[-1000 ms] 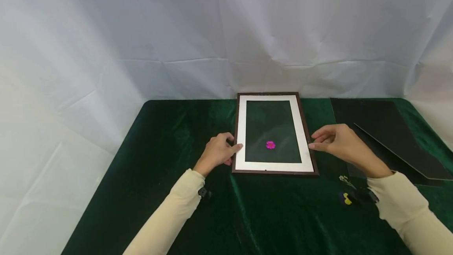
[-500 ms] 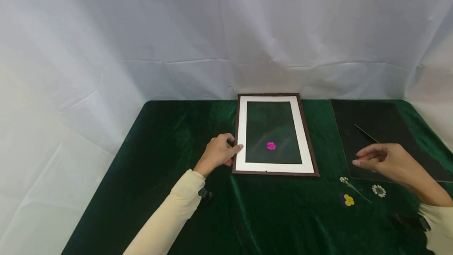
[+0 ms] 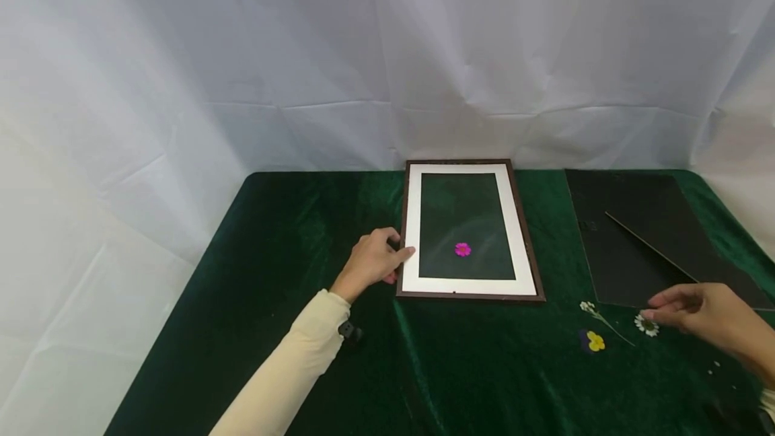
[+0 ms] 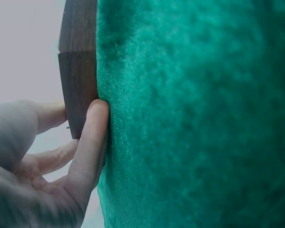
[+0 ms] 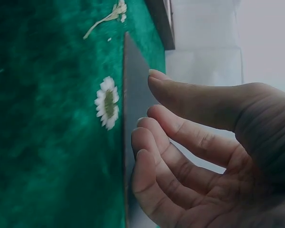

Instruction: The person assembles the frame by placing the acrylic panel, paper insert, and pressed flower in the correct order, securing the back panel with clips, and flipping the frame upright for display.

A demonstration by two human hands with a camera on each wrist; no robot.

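**Right hand hovers at the white daisy; left hand steadies the frame**

A dark brown wooden picture frame (image 3: 469, 231) with a white mat and a dark glass centre lies flat on the dark green velvet tablecloth (image 3: 303, 234), at about 12 o'clock from the person. A small magenta pressed flower (image 3: 463, 249) sits on the glass, toward the 6 o'clock end of the opening.

The left hand (image 3: 371, 262) rests at the frame's 9 o'clock edge, near its lower corner. Its fingers are curled loosely against the wood; the left wrist view shows a fingertip (image 4: 97, 114) pressed to the dark frame edge (image 4: 78, 71) where it meets the cloth. It touches the frame rather than gripping it.

The right hand (image 3: 705, 315) is out at about 3 o'clock, low over the cloth, fingers relaxed and slightly apart, holding nothing. Its fingertips (image 5: 154, 78) are just beside a small white pressed daisy with a yellow-green centre (image 3: 646, 325), which lies on the cloth at the near edge of a flat black backing board (image 3: 630, 234). Whether the fingers touch the daisy cannot be told; the right wrist view shows a gap between them.

At 9 o'clock from the daisy lie a thin sprig of tiny white blossoms (image 3: 596, 315) and a yellow and purple pressed pansy (image 3: 595, 341). A white draped cloth backdrop (image 3: 387, 52) hangs behind the table.
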